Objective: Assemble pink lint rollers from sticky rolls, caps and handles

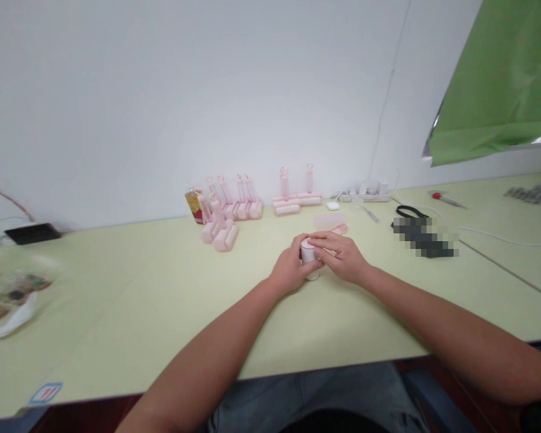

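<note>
White roll (309, 257), seemingly braced on the table (117, 288) for steadiness, sits gripped between left hand (290, 272) and right hand (344, 260), fingers curled snugly around it.

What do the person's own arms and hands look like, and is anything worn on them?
The left hand and the right hand are bare: no gloves, rings or watch show. Both forearms are bare too; no sleeve is in view.

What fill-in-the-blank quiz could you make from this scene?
The left hand and right hand hold one small ____ roll.
The rollers by the wall are ____.
The sheet at upper right is ____.
Missing words: white; pink; green.
</note>
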`<state>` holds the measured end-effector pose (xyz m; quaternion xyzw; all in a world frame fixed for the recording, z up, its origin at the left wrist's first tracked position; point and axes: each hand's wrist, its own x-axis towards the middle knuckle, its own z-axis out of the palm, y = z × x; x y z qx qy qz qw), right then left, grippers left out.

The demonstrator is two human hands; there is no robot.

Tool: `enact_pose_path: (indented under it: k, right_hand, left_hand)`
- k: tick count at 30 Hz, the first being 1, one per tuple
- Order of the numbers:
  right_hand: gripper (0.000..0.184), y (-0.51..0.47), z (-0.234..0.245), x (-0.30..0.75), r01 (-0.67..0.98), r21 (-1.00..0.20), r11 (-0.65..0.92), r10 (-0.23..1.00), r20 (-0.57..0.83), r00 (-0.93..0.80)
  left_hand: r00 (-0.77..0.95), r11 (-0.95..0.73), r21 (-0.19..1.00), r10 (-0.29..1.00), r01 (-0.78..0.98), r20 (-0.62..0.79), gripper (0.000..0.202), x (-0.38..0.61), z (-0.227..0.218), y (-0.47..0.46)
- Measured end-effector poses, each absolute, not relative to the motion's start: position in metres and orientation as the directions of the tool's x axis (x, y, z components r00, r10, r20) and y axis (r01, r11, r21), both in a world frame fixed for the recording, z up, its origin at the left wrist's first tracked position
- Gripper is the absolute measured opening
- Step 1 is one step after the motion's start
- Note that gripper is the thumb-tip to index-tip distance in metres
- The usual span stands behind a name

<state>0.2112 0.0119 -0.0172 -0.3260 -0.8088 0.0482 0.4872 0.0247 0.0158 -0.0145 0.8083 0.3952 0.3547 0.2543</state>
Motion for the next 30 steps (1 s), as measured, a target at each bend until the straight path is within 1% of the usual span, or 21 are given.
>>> enact_pose_path:
  k: [4,9,16,20,21,22,24,25,26,28,30]
  right_hand:
    - [0.032,0.011,-0.016,0.212,0.474,-0.370,0.799,0.552,0.764,-0.334]
    - [0.052,0.009,-0.013,0.213,0.470,-0.368,0.803,0.546,0.771,-0.328]
    - [0.085,0.003,-0.011,0.210,0.403,-0.501,0.766,0.605,0.774,-0.187]
    - [0.097,-0.001,-0.010,0.207,0.392,-0.546,0.741,0.616,0.784,-0.073]
    - [0.096,-0.002,-0.010,0.207,0.394,-0.545,0.740,0.624,0.775,-0.100]
    - [0.091,-0.002,-0.009,0.207,0.394,-0.539,0.745,0.634,0.754,-0.168]
    - [0.073,-0.003,-0.007,0.208,0.390,-0.523,0.758,0.648,0.677,-0.350]
    - [0.064,-0.003,-0.006,0.210,0.390,-0.519,0.761,0.648,0.638,-0.415]
    - [0.059,-0.002,-0.005,0.211,0.394,-0.518,0.759,0.650,0.619,-0.440]
    - [0.056,0.001,-0.002,0.216,0.412,-0.532,0.740,0.669,0.645,-0.368]
    - [0.051,0.008,0.000,0.224,0.444,-0.577,0.685,0.709,0.667,-0.228]
  left_hand:
    - [0.424,-0.556,0.680,0.824,0.479,0.376,0.069,0.023,-0.018,0.017]
    - [0.393,-0.545,0.693,0.833,0.471,0.388,0.075,0.022,-0.022,0.021]
    - [0.362,-0.546,0.702,0.835,0.457,0.414,0.081,0.024,-0.016,0.018]
    - [0.367,-0.552,0.699,0.831,0.454,0.418,0.083,0.023,-0.016,0.018]
    - [0.366,-0.555,0.698,0.829,0.453,0.422,0.084,0.023,-0.016,0.018]
    - [0.366,-0.558,0.695,0.828,0.453,0.425,0.084,0.022,-0.017,0.019]
    - [0.375,-0.567,0.688,0.821,0.453,0.430,0.085,0.021,-0.017,0.019]
    - [0.372,-0.569,0.687,0.820,0.451,0.435,0.084,0.021,-0.016,0.019]
    - [0.358,-0.568,0.691,0.822,0.448,0.443,0.083,0.021,-0.015,0.020]
    - [0.292,-0.556,0.709,0.831,0.434,0.473,0.077,0.020,-0.011,0.020]
    - [0.200,-0.542,0.733,0.838,0.412,0.507,0.067,0.020,-0.008,0.022]
